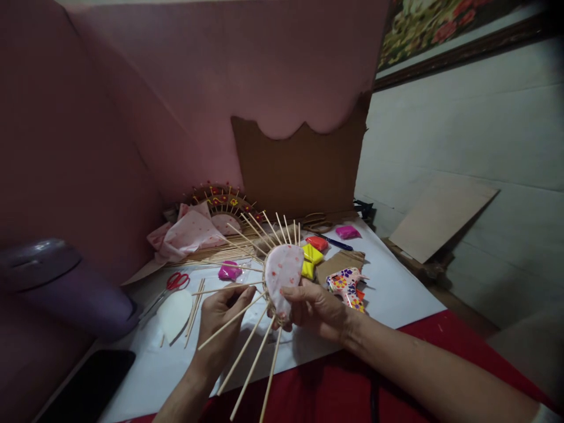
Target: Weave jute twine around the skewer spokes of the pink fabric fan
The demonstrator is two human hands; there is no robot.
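My right hand [319, 308] grips a half-round piece covered in pale pink spotted fabric [282, 273], thumb on its face and fingers behind. Thin wooden sticks [235, 322] fan out from its curved edge, where a twine-like trim [265, 288] runs. Close to that edge, my left hand [224, 317] is closed in a pinch among the sticks; whatever lies between its fingertips is too small to make out. On the table behind stands a similar fan-shaped piece [227, 202] with red and yellow decorations, beside crumpled pink fabric [189, 232].
Red-handled scissors [176, 281], a white cutout [175, 314] and loose sticks [194, 311] lie left. Magenta [230, 270] and yellow packets [312, 254], a dark pen [335, 241] and a flowered glue gun [346, 285] lie around the piece. Brown cardboard [299, 170] stands behind.
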